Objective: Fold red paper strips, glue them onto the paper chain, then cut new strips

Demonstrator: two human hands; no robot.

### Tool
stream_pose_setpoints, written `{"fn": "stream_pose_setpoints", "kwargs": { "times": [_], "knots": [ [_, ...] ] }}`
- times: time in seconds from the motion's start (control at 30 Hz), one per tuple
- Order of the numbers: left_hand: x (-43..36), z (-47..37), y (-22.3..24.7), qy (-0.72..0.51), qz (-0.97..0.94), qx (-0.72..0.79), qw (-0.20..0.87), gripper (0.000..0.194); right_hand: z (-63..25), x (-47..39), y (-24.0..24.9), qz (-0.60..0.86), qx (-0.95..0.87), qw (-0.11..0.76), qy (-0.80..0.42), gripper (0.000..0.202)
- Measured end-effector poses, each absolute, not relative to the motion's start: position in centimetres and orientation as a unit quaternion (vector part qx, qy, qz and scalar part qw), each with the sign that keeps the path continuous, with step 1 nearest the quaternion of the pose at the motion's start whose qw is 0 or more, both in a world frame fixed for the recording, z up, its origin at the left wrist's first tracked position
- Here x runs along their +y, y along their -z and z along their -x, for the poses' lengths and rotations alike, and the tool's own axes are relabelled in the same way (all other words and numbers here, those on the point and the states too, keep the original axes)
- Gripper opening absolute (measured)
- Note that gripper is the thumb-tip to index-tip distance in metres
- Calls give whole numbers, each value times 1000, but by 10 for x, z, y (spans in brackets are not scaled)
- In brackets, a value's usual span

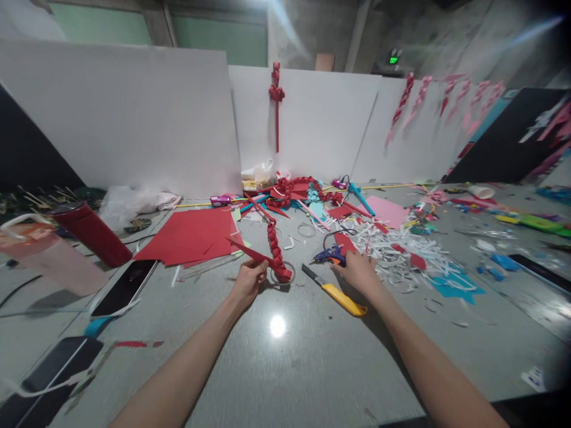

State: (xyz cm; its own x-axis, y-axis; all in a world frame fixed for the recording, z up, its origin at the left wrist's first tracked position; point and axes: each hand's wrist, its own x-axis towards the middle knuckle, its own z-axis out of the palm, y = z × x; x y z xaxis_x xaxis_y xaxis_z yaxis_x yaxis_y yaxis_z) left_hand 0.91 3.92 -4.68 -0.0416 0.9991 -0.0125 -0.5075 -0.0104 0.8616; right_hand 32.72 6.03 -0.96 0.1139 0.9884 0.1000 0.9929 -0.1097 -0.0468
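Observation:
My left hand (250, 282) pinches a piece of red paper (250, 252) between thumb and fingers. Just right of it, a braided red paper chain (275, 246) lies on the table, its near end inside a clear ring (289, 277). My right hand (358, 271) is closed at the back end of a dark blue glue gun (329, 255), whose nozzle points left; part of the handle is hidden by my fingers. Between my hands lies a yellow utility knife (343, 298) with its blade out. A strip of red paper (344, 242) shows just beyond my right fingers.
Red paper sheets (191, 235) lie on the left near a phone (125, 288), a red flask (96, 232) and a pink cup (51, 255). White paper shreds (401, 252) heap at right. A finished red paper ornament (276, 95) hangs on the white board (325, 131) behind.

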Motion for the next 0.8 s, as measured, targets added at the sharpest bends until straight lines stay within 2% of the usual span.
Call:
{"fn": "stream_pose_setpoints", "kwargs": {
  "times": [0.17, 0.3, 0.57, 0.7, 0.8],
  "knots": [
    [37, -9, 45, -621, -338, 354, 612, 46, -330, 65, 14, 753, -651, 88, -38, 36],
    [38, -9, 46, -622, -330, 344, 621, 48, -326, 63, 12, 723, -684, 90, -35, 21],
    [41, -8, 47, -632, -311, 325, 631, 47, -313, 45, -12, 732, -650, 190, 75, 41],
    [40, -8, 48, -631, -323, 314, 631, 43, -302, 33, -13, 662, -689, 295, 27, 43],
    [40, -8, 49, -629, -329, 314, 630, 42, -293, 25, -8, 602, -721, 342, -14, 45]
  ]
}}
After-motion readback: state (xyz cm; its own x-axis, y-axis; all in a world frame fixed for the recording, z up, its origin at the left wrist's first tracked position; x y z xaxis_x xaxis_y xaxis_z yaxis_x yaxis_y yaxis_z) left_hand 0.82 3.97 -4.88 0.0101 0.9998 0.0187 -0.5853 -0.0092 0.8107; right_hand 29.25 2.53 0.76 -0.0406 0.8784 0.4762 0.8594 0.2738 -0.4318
